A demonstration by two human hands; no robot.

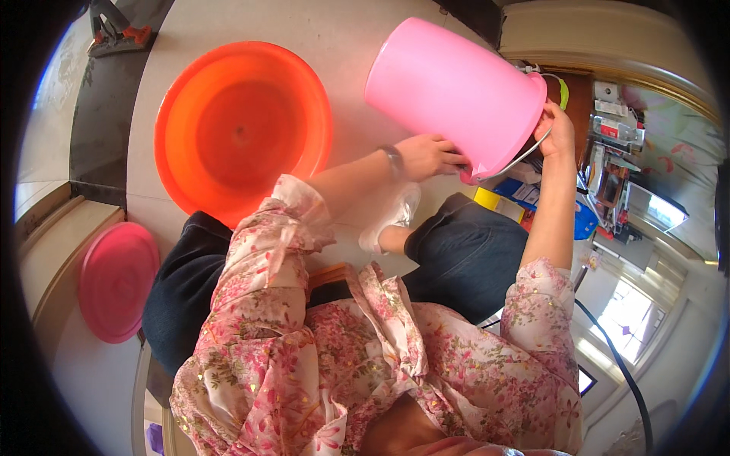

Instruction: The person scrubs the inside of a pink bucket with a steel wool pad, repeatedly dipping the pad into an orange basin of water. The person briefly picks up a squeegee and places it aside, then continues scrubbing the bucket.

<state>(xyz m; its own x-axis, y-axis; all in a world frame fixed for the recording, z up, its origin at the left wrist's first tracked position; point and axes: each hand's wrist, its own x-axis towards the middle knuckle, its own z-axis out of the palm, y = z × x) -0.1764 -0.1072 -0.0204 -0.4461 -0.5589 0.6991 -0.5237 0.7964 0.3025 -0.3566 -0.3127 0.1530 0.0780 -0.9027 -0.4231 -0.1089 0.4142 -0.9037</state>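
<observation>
A pink plastic bucket is tilted on its side above the floor, its base towards the upper left and its mouth turned to the lower right. My left hand, with a dark bracelet at the wrist, holds the lower edge of the rim beside the handle's end. On the far side of the rim, my right hand grips the edge; the thin metal handle hangs near it. The bucket's inside is hidden. An orange plastic basin stands on the floor to the left, with no object visible in it.
A round pink plastic lid or basin is at the left by a pale step. A mop or squeegee head lies at the upper left. Boxes and a blue package are at the right, near a black cable. My knees flank the low space before me.
</observation>
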